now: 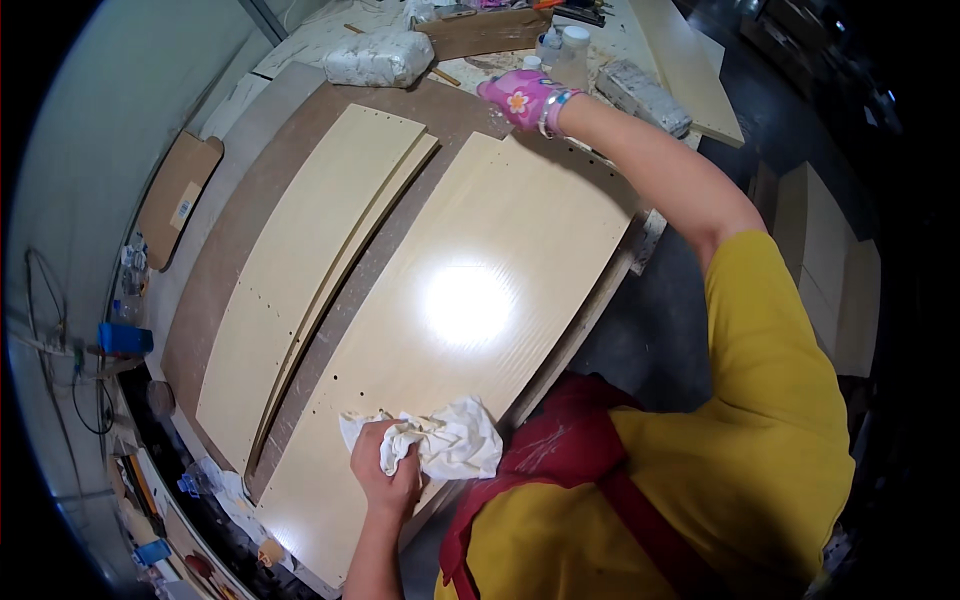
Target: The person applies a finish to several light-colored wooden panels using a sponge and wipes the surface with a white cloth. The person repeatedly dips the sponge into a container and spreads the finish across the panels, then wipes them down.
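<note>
My bare left hand is closed round a crumpled white cloth, pressed against the near part of a pale wooden panel. The panel has small drilled holes and a bright light reflection on its surface. My right hand, in a pink flowered glove with a bracelet at the wrist, reaches to the panel's far end. Its fingers look curled in; what they hold, if anything, is hidden. To the left lie narrower pale boards, stacked with their edges slightly offset.
Beyond the boards sit a white wrapped bundle, a cardboard box, a white-capped jar and a grey-white wrapped block. A cardboard piece lies at the brown worktop's left. More panels stand at the right.
</note>
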`<state>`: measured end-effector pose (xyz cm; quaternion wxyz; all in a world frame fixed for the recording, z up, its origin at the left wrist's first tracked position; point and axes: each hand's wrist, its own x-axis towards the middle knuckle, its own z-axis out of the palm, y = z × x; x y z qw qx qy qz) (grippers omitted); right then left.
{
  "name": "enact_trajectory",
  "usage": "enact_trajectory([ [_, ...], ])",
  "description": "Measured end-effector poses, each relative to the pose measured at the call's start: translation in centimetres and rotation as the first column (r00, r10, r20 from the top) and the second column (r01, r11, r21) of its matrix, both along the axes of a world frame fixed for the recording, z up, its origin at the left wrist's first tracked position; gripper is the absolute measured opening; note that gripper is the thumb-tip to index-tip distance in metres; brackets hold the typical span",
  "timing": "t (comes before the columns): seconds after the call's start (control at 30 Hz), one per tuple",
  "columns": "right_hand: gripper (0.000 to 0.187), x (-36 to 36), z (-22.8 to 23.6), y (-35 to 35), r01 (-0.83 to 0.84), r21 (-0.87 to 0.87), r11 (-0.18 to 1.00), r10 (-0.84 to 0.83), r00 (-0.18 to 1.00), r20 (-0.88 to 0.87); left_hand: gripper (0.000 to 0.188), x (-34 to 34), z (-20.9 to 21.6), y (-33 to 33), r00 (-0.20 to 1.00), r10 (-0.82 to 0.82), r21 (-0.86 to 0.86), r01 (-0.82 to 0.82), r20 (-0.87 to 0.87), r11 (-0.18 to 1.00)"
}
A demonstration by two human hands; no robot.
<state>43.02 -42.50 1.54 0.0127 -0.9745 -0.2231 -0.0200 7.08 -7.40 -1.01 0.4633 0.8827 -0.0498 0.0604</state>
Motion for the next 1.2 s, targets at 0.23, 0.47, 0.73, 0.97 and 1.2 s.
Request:
enact_trajectory([
  [0.23, 0.044, -9.9, 1.9, -4.3, 0.386, 0.891, 0.239, 0.122, 0.898, -0.422, 0.034, 2.4, 0.6, 1.5, 0.965, 0.253, 0.012, -0.253, -0.069, 0.967],
  [0.47, 0.045, -16.3, -3.9, -6.4, 0.531, 0.805, -0.264, 0.443, 0.808, -0.387, 0.032, 14.2, 0.1, -4.4, 0.999, -0.037, 0.297, 0.042, -0.022, 0.954],
  [0.73, 0.04, -15.7, -4.5, -5.6, 0.452, 0.85, -0.269, 0.383, 0.86, -0.337, 0.039, 32.4, -4.7, -20.4, 0.961, -0.237, 0.381, 0.169, 0.139, 0.909],
  [0.97, 0.041, -15.7, -5.9, -6.4, 0.412, 0.854, -0.317, 0.304, 0.897, -0.32, 0.048, 40.0, -3.2, -26.0, 0.98, -0.041, -0.119, 0.065, 0.193, 0.991],
  [1.2, 0.038, -15.7, -5.2, -5.6, 0.407, 0.861, -0.305, 0.329, 0.894, -0.306, 0.058, 30.5, 3.8, 1.1, 0.984, 0.004, -0.793, -0.145, -0.177, 0.592],
])
